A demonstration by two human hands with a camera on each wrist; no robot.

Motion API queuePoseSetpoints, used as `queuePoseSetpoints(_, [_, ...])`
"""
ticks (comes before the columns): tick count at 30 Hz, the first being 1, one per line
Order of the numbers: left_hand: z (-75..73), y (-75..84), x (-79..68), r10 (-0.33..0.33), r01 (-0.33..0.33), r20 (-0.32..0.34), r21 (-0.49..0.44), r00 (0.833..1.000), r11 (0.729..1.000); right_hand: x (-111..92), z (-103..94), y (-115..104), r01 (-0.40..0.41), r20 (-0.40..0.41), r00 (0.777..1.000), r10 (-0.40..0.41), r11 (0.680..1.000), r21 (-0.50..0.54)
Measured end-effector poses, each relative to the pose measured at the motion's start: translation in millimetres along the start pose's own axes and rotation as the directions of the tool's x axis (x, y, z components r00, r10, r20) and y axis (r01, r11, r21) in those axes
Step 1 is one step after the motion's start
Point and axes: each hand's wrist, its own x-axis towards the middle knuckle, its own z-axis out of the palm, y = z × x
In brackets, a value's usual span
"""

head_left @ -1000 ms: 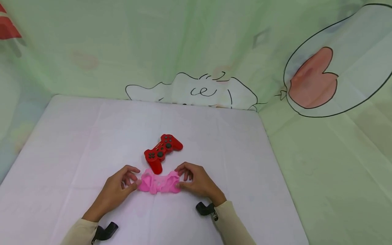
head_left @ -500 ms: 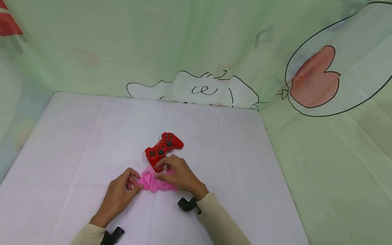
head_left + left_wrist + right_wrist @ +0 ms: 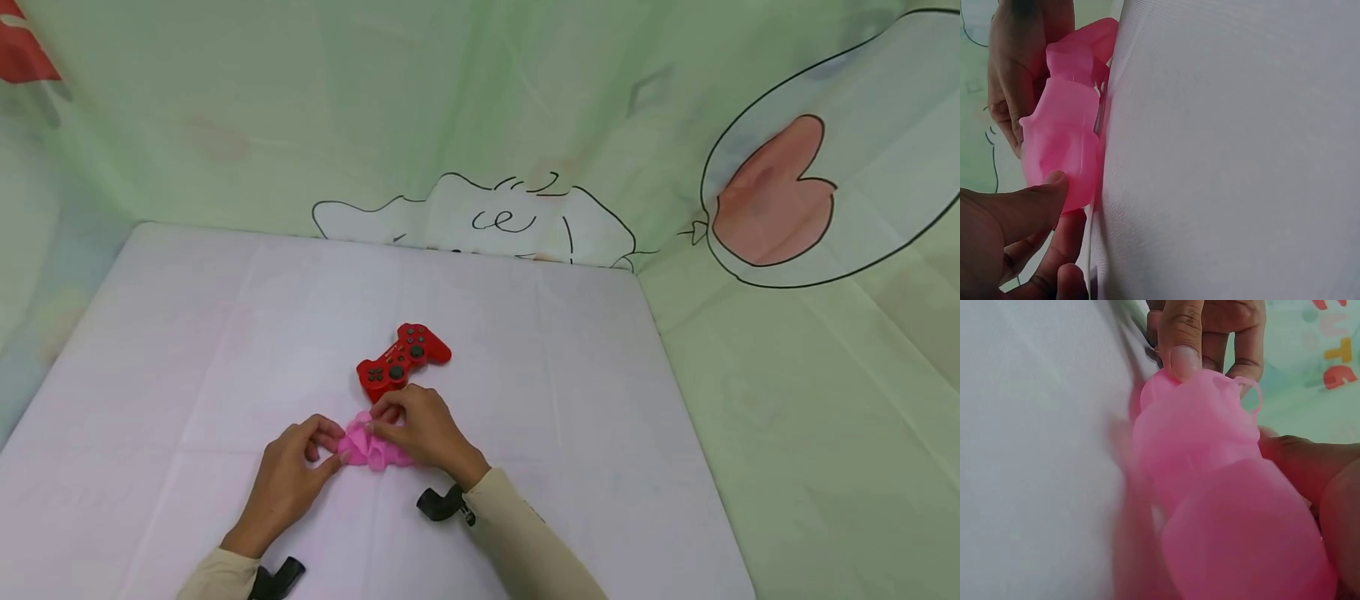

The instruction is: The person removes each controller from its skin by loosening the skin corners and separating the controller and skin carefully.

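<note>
A soft pink silicone controller cover (image 3: 375, 455) lies crumpled near the front of the white table, close below a red game controller (image 3: 397, 363). My left hand (image 3: 288, 479) pinches the cover's left end; in the left wrist view its thumb presses on the pink wall (image 3: 1060, 147). With thumb and fingers, my right hand (image 3: 433, 435) grips the cover's upper edge near the middle and hides much of its right half. Seen from the right wrist, the near end of the cover (image 3: 1241, 531) bulges out loose, with a thin loop (image 3: 1259, 394) at the far end.
The white-covered table (image 3: 225, 350) reaches back to a light green fabric wall (image 3: 300, 108) with printed drawings. The red controller lies face up just beyond the right fingers, its lower grip hidden behind them. Black wrist mounts (image 3: 441, 504) stick out at both sleeves.
My right hand has left the cover's right end and moved left to its middle, now overlapping the controller's lower grip in view. The left hand stays at the left end.
</note>
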Motion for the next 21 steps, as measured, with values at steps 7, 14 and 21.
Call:
queuePoseSetpoints(7, [-3.5,-0.5,-9.9,-0.022,0.022,-0.067,-0.003,0.998,1.000,2,-0.8,-2,0.018,-0.026,1.000,-0.017,1.000,0.024])
queuePoseSetpoints(14, [-5.5,1.3,-25.7,-0.098,0.094,-0.138,-0.032,0.986,0.995,4,-1.9,-4,0.061,-0.042,0.997,-0.060,0.998,0.034])
queuePoseSetpoints(21, [-4.6,-1.7,-37.8,-0.148,0.129,-0.192,-0.108,0.970,0.986,7,-1.8,-5,0.078,-0.088,0.993,-0.079,0.997,-0.025])
